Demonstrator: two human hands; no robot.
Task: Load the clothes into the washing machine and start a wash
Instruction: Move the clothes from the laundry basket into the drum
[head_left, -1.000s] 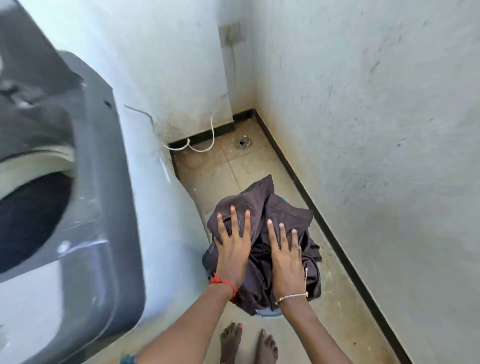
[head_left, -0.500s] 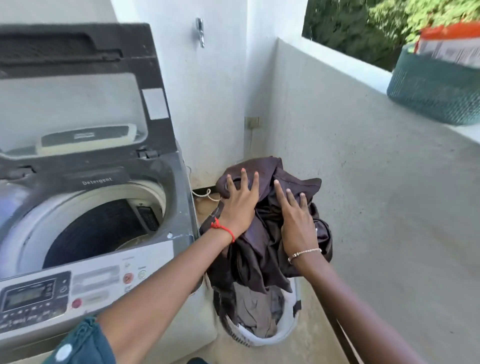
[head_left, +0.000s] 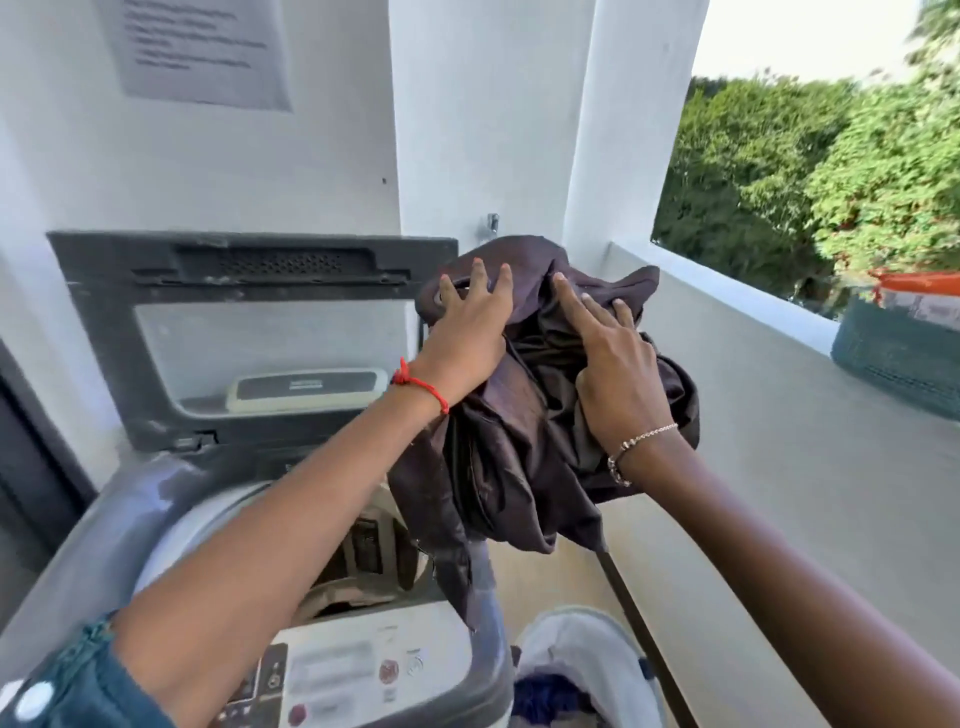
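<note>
A bundle of dark brown clothes (head_left: 519, 447) hangs in the air over the right rim of the top-loading washing machine (head_left: 130, 519). My left hand (head_left: 467, 327) grips its upper left side with spread fingers. My right hand (head_left: 615, 364) grips its upper right side, thumb tucked into the cloth. A loose end of the cloth trails down beside the open drum (head_left: 363, 561). The machine's lid (head_left: 249, 322) stands upright and open. Its control panel (head_left: 358, 670) is at the bottom of the view, partly behind my left forearm.
A white laundry basket (head_left: 582, 649) with more clothes stands on the floor right of the machine. A green basket (head_left: 893, 358) sits on the balcony ledge at the right. A tap (head_left: 491, 223) juts from the wall behind the bundle.
Both hands have lifted the dark bundle out of the white basket, up and left to the machine's right rim. The view has tilted upward.
</note>
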